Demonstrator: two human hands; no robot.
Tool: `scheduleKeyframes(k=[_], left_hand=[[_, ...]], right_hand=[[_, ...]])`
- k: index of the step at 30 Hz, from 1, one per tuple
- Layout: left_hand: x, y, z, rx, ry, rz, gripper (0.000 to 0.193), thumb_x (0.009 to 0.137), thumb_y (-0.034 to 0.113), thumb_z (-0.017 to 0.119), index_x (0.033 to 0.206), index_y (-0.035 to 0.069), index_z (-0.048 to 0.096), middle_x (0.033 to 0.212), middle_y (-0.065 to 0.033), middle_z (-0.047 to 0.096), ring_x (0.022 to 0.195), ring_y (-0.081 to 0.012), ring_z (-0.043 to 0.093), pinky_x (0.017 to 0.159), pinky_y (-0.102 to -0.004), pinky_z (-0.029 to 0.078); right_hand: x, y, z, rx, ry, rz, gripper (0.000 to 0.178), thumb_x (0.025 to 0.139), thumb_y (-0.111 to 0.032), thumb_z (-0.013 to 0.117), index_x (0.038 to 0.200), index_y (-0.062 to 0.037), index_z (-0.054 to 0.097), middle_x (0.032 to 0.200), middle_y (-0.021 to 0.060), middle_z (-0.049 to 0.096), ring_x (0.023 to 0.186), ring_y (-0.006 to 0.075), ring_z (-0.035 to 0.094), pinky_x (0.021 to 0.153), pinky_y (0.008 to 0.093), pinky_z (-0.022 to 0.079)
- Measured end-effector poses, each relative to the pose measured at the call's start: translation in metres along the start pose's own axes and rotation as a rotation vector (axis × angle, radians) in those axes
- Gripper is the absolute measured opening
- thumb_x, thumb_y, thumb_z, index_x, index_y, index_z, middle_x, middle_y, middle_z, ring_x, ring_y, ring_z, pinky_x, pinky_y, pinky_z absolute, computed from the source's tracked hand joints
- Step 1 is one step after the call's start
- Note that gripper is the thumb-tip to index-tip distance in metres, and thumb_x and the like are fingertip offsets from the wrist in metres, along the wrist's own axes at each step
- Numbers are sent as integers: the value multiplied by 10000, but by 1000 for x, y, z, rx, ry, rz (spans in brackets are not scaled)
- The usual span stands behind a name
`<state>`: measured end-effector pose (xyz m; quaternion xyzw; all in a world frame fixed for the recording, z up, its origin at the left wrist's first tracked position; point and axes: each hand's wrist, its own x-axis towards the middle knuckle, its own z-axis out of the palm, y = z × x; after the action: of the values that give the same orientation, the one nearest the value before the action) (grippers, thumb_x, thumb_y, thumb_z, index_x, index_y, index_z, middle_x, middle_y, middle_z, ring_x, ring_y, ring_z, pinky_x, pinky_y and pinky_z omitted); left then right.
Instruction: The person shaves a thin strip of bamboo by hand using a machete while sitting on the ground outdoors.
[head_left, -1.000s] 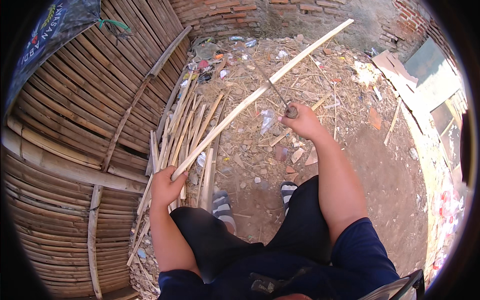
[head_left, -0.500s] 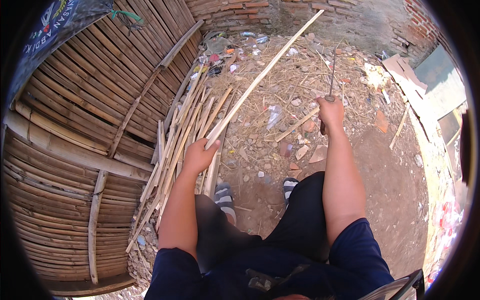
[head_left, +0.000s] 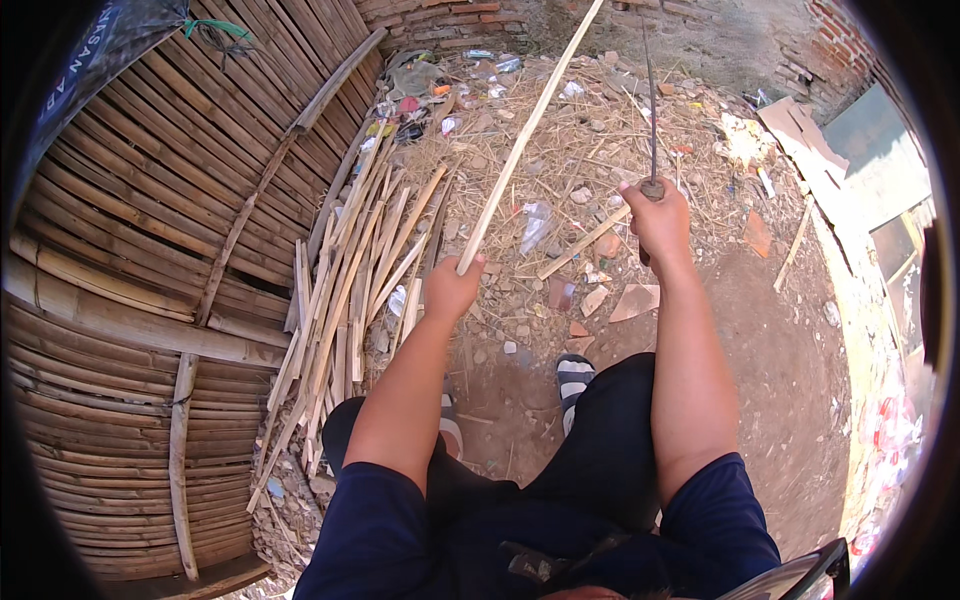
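Note:
My left hand is closed around the near end of a long pale bamboo strip. The strip slants up and away from me, leaning right, and its far end runs past the top of the view. To the right, my right hand grips the handle of a machete. Its long, thin dark blade is seen nearly edge-on and points away from me. A gap separates blade and strip. Beside my left arm lies a loose pile of similar strips on the ground.
A slatted bamboo wall stands along the left. At the far side is a brick wall. Straw, rubble and litter cover the ground between, including a clear plastic piece. Boards lean at the right. My sandalled foot rests on dirt.
My left hand has moved right and a little upward, carrying the strip with it; the strip now stands steeper and nearer the machete. My right hand keeps its grip, almost in place.

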<state>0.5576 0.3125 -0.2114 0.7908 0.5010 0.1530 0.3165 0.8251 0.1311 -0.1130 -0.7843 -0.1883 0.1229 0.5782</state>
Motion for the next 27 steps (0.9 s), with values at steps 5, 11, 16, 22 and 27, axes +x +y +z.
scheduleKeyframes(k=[5, 11, 16, 22, 27], left_hand=[[19, -5, -57, 1, 36, 10, 626, 960, 607, 668, 953, -14, 743, 875, -238, 727, 847, -396, 706, 777, -478, 527], [19, -21, -95, -52, 58, 16, 563, 984, 526, 670, 1009, -33, 737, 926, -254, 737, 910, -425, 713, 832, -496, 531], [3, -4, -17, 10, 75, 84, 496, 1022, 447, 634, 1172, -21, 707, 1010, -285, 745, 995, -474, 707, 897, -524, 540], [6, -24, 74, 280, 13, -51, 712, 1012, 488, 638, 1488, -28, 523, 1401, -305, 618, 1318, -416, 605, 1105, -478, 481], [46, -75, -26, 414, -568, -47, 774, 996, 582, 637, 1522, 23, 538, 1589, -236, 495, 1476, -379, 476, 1226, -447, 370]], right_hand=[[-6, -7, 6, 31, -18, 3, 396, 890, -300, 814, 1074, 31, 699, 859, 93, 719, 768, 197, 651, 735, 365, 511], [-6, -10, 10, 95, -26, 29, 371, 897, -278, 816, 1051, 29, 679, 812, 68, 681, 657, 158, 612, 619, 334, 492], [-13, -19, 20, 208, -28, 41, 336, 904, -263, 813, 1037, 11, 671, 760, 44, 637, 589, 131, 572, 546, 314, 462], [-14, -17, 21, 128, -91, 11, 324, 909, -259, 817, 1033, -5, 660, 731, 17, 612, 578, 117, 552, 540, 300, 449], [-15, -10, 9, 82, -109, 22, 305, 906, -263, 807, 1017, -10, 676, 720, 16, 616, 585, 108, 547, 545, 303, 439]])
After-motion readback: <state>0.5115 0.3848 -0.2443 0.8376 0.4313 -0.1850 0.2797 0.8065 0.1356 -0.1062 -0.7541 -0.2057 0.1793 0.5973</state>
